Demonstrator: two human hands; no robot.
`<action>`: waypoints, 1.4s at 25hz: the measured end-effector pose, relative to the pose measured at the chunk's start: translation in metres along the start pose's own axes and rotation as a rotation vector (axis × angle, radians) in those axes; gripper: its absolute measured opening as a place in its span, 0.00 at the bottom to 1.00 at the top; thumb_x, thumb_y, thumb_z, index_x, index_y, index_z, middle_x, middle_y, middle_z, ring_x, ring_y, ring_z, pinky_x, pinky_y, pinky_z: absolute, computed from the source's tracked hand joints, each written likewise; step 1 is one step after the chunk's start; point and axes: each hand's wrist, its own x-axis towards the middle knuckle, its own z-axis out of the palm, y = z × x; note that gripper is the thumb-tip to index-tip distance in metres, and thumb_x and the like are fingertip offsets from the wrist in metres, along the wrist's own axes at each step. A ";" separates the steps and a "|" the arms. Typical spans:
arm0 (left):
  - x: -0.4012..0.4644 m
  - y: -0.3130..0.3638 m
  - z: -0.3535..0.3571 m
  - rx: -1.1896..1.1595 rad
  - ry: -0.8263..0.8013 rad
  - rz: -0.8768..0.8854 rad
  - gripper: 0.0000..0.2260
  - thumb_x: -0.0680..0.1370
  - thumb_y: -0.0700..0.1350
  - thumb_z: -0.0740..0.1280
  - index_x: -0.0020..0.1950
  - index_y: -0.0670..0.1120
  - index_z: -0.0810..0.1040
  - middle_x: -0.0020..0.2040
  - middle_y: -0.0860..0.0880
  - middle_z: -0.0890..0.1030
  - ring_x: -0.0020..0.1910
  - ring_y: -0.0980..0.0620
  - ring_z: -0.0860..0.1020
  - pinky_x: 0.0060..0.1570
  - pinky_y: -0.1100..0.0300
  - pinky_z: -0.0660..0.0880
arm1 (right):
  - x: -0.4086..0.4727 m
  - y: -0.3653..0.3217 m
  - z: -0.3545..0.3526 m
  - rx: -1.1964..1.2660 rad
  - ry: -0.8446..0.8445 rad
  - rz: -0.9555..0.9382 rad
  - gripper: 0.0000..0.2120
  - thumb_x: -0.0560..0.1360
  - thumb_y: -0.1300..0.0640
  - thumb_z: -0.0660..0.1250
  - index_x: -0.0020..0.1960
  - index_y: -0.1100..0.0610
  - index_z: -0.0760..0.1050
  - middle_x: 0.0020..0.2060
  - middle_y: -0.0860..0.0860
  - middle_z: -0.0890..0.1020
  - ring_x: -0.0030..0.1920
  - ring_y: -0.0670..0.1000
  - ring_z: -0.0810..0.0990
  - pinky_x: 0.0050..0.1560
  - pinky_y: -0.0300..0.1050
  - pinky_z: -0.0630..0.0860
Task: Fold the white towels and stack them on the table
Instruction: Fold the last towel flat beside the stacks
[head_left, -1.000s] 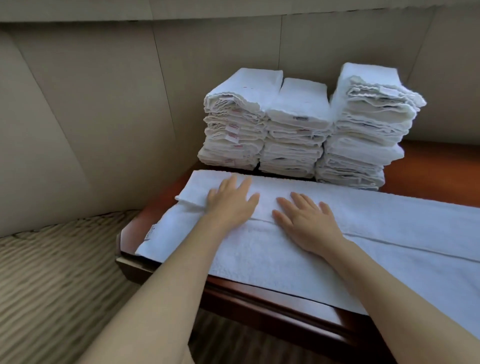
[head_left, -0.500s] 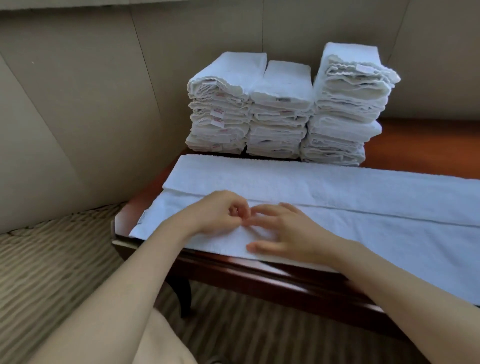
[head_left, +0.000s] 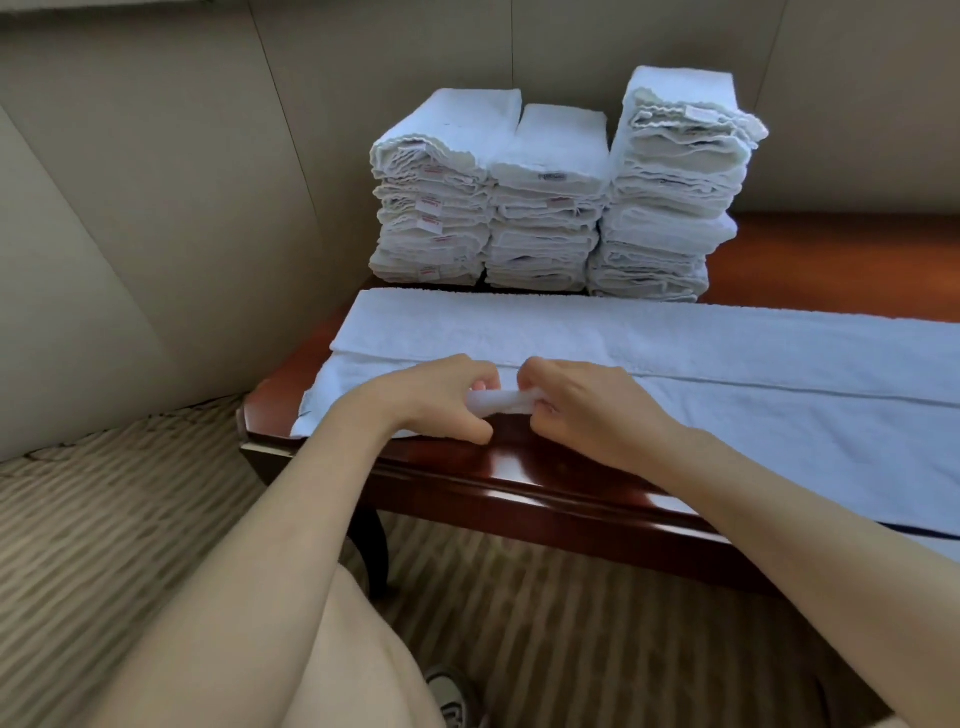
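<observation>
A long white towel (head_left: 701, 374) lies across the dark wooden table (head_left: 519, 483), its far long side folded over toward the middle. My left hand (head_left: 441, 397) and my right hand (head_left: 582, 402) sit close together at the towel's near edge. Both grip that edge with curled fingers, and a short stretch of it is lifted off the table between them. Behind the towel stand three stacks of folded white towels: the left stack (head_left: 441, 197), the middle stack (head_left: 550, 208) and the taller right stack (head_left: 675, 187).
Beige padded wall panels (head_left: 156, 208) close in the left and back sides. Striped carpet (head_left: 104, 519) runs below the table's front edge. My leg and a shoe (head_left: 452, 696) show at the bottom. Bare tabletop (head_left: 841, 260) lies to the right of the stacks.
My hands left the folded seam, where they lay flat, and came back to the near edge. They now grip and lift that edge. The view has tilted down.
</observation>
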 end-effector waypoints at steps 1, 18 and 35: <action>0.004 0.000 0.002 0.065 0.064 0.002 0.10 0.73 0.42 0.66 0.50 0.52 0.69 0.53 0.51 0.73 0.52 0.49 0.73 0.51 0.51 0.73 | 0.001 0.002 -0.003 -0.016 -0.022 0.030 0.13 0.75 0.56 0.60 0.59 0.54 0.67 0.52 0.49 0.77 0.49 0.55 0.76 0.38 0.46 0.64; 0.063 -0.036 -0.067 0.378 0.688 -0.613 0.13 0.73 0.33 0.59 0.50 0.46 0.78 0.50 0.44 0.81 0.55 0.42 0.78 0.58 0.54 0.61 | 0.048 0.097 -0.053 -0.169 0.277 0.592 0.10 0.78 0.61 0.59 0.53 0.55 0.78 0.48 0.54 0.81 0.52 0.58 0.76 0.45 0.47 0.58; 0.135 0.009 -0.013 0.383 0.613 -0.194 0.17 0.77 0.33 0.57 0.63 0.46 0.73 0.59 0.43 0.74 0.60 0.42 0.72 0.58 0.53 0.65 | 0.064 0.149 0.015 0.088 0.050 0.542 0.15 0.80 0.57 0.57 0.64 0.53 0.72 0.62 0.53 0.74 0.63 0.56 0.71 0.58 0.52 0.68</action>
